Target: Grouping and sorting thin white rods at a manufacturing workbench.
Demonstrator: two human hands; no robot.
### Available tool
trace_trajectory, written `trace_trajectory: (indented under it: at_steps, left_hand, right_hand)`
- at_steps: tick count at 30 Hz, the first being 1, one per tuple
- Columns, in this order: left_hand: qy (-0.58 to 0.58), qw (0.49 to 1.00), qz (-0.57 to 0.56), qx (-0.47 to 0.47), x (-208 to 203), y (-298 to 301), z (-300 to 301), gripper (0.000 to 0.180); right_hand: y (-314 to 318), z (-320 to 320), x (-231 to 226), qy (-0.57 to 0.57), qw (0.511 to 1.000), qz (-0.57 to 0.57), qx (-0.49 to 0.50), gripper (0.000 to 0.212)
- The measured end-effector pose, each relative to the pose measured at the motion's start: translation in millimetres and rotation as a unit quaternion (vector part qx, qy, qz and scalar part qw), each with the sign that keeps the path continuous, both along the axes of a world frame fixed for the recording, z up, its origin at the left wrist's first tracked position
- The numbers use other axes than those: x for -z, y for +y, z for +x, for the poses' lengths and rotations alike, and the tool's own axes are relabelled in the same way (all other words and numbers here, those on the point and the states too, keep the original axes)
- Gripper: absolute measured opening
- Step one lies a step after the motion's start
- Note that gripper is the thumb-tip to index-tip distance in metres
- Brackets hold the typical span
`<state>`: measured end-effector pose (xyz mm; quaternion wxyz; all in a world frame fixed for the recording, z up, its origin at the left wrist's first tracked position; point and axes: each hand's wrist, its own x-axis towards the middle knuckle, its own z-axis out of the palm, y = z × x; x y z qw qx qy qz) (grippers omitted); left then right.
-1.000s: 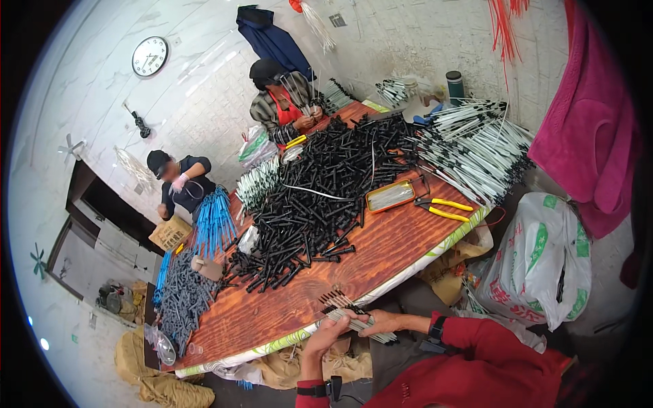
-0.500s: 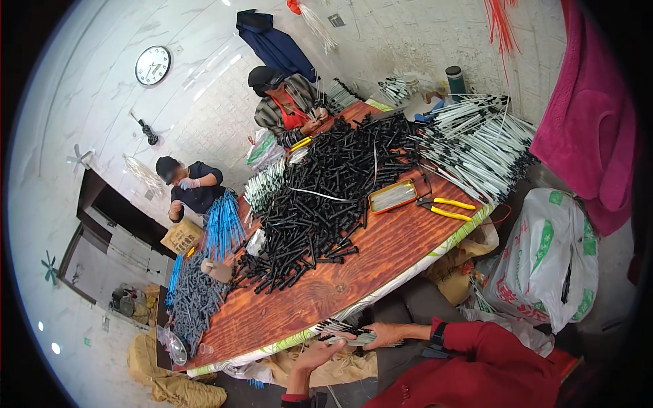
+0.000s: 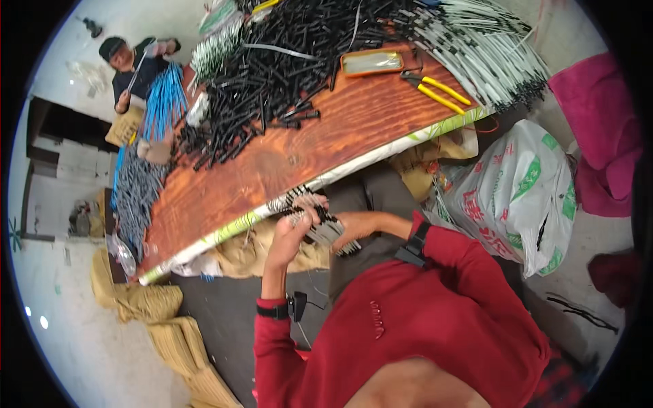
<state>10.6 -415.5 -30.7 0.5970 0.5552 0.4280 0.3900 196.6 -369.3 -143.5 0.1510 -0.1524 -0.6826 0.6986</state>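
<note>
Just off the table's near edge, my left hand and my right hand are closed round one bundle of thin whitish sticks with black ends. The left fingers curl over its upper part, while the right hand grips the lower right side. Black tips stick out above the left hand and below the right. Part of the bundle is hidden by my fingers.
On the wooden table lie a black heap of short rods, white sticks, yellow-handled pliers, an orange-rimmed tray and grey pieces. A person works beyond blue sticks. A plastic sack stands right.
The view has tilted down, so the table and hands sit higher in it. Both hands still hold the bundle, now more slanted. The far person in the striped top is out of view.
</note>
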Motion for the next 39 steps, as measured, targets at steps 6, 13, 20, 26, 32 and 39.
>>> trace_trajectory:
  at_steps: [6, 13, 20, 26, 32, 39]
  left_hand:
    - [-0.03, 0.999, 0.022, 0.014, 4, -7, -15, 0.031]
    - [0.001, 0.999, 0.027, 0.023, 9, -18, -44, 0.029]
    - [0.098, 0.991, 0.073, 0.046, 0, -34, -40, 0.03]
    - [0.077, 0.992, 0.023, 0.098, -2, -38, -48, 0.027]
    - [0.062, 0.988, 0.061, 0.124, -5, -24, -38, 0.027]
    - [0.129, 0.979, -0.108, 0.113, -36, -26, -35, 0.022]
  right_hand:
    - [-2, 19, -21, -0.009, 0.981, 0.142, 0.132, 0.059]
    - [7, 9, -98, -0.026, 0.961, 0.122, 0.248, 0.041]
    - [-4, -25, -116, 0.061, 0.874, 0.389, 0.284, 0.039]
    - [-3, -33, -103, 0.14, 0.881, 0.396, 0.219, 0.036]
    - [9, -27, -105, 0.159, 0.884, 0.393, 0.198, 0.03]
    - [9, -22, -113, 0.145, 0.875, 0.42, 0.191, 0.027]
